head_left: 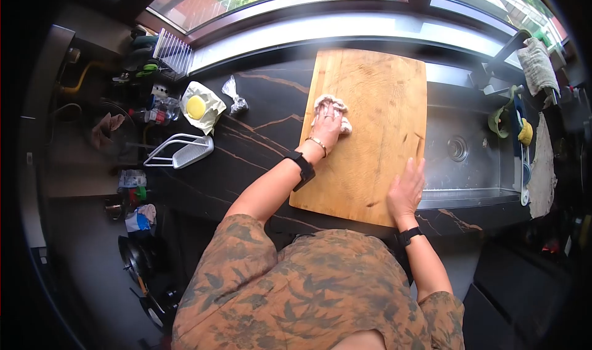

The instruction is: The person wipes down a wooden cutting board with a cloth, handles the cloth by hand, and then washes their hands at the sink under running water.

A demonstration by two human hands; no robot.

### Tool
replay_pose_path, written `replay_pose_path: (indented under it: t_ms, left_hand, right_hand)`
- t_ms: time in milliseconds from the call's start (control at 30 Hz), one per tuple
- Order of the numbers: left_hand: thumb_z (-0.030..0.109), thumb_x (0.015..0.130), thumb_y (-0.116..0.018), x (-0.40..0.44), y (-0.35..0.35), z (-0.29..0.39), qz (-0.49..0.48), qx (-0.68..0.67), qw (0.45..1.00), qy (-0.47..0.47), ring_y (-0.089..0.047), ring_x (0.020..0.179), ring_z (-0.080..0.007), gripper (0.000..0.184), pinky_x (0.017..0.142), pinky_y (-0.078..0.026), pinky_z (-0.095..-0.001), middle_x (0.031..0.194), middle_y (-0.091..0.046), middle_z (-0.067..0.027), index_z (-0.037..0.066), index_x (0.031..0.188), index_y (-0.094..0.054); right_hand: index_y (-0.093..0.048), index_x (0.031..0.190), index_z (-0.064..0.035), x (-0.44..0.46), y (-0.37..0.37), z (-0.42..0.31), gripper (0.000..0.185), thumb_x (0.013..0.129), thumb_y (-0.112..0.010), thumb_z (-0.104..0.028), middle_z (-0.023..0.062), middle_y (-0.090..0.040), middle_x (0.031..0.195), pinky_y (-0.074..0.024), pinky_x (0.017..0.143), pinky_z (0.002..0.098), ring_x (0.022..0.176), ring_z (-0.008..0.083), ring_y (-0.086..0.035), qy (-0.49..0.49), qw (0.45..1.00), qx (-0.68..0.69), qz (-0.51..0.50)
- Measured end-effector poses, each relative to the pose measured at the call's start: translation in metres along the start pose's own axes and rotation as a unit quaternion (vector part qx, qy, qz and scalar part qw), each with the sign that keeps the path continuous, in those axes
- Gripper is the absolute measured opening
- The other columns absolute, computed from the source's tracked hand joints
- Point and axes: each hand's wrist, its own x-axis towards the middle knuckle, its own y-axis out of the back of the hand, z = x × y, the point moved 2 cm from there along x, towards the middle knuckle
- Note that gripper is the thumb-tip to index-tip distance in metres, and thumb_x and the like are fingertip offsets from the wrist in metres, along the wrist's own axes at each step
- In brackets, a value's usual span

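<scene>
A large wooden cutting board [370, 134] lies across the dark countertop, its right side reaching the sink. My left hand [327, 131] presses a crumpled white cloth [331, 103] onto the board's left half, fingers bent over it. Near the board's lower right corner, my right hand [406, 190] rests with outstretched fingers along the edge, holding nothing. Its thumb side is against the wood.
Right of the board is a steel sink [472, 159] with a drain. On the left counter are a yellow round item [196, 107] on white paper, a knotted plastic bag [234, 95], a white rack [180, 151] and a plastic bottle [161, 111]. Cloths [542, 165] hang at far right.
</scene>
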Motion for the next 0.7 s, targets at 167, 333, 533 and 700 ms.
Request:
replay_pose_path:
  t_ms: [167, 333, 533, 700]
  left_hand:
    - [0.004, 0.086, -0.050, -0.119, -0.001, 0.035, 0.065, 0.013, 0.994, -0.086, -0.041, 0.128, -0.0481, 0.043, 0.109, -0.034, -0.0508, 0.139, -0.040, -0.0316, 0.002, 0.128, -0.054]
    - [0.001, 0.081, -0.056, -0.213, 0.018, 0.064, 0.008, -0.040, 0.993, -0.114, -0.040, 0.131, -0.0459, 0.048, 0.110, -0.033, -0.0481, 0.140, -0.040, -0.0326, 0.001, 0.129, -0.054]
    - [-0.011, 0.085, -0.047, -0.225, 0.054, 0.073, -0.155, -0.253, 0.945, -0.139, -0.053, 0.122, -0.0343, 0.050, 0.101, -0.044, -0.0375, 0.135, -0.050, -0.0237, 0.001, 0.134, -0.049]
    - [0.002, 0.097, -0.046, -0.151, 0.073, 0.121, -0.023, -0.723, 0.689, 0.046, -0.055, 0.116, -0.0167, 0.038, 0.097, -0.046, -0.0300, 0.126, -0.056, -0.0087, 0.000, 0.135, -0.043]
  right_hand:
    - [-0.032, 0.144, -0.0011, -0.002, -0.006, 0.003, 0.062, 0.091, -0.052, -0.023, 0.0249, -0.016, 0.153, -0.0334, 0.107, 0.0488, 0.132, 0.0424, -0.030, -0.002, 1.000, 0.004, 0.011]
    - [-0.033, 0.144, -0.0008, -0.003, -0.013, 0.008, 0.062, 0.090, -0.052, -0.024, 0.0252, -0.016, 0.152, -0.0321, 0.107, 0.0495, 0.132, 0.0430, -0.030, 0.008, 1.000, 0.007, 0.026]
    - [-0.034, 0.144, -0.0029, -0.002, -0.020, 0.014, 0.061, 0.090, -0.053, -0.025, 0.0249, -0.017, 0.152, -0.0276, 0.109, 0.0497, 0.134, 0.0418, -0.029, 0.007, 0.999, 0.013, 0.035]
    - [-0.038, 0.142, -0.0026, -0.004, 0.021, -0.002, 0.055, 0.096, -0.051, -0.031, 0.0260, -0.026, 0.149, -0.0258, 0.111, 0.0476, 0.134, 0.0420, -0.032, 0.087, 0.944, 0.315, 0.047]
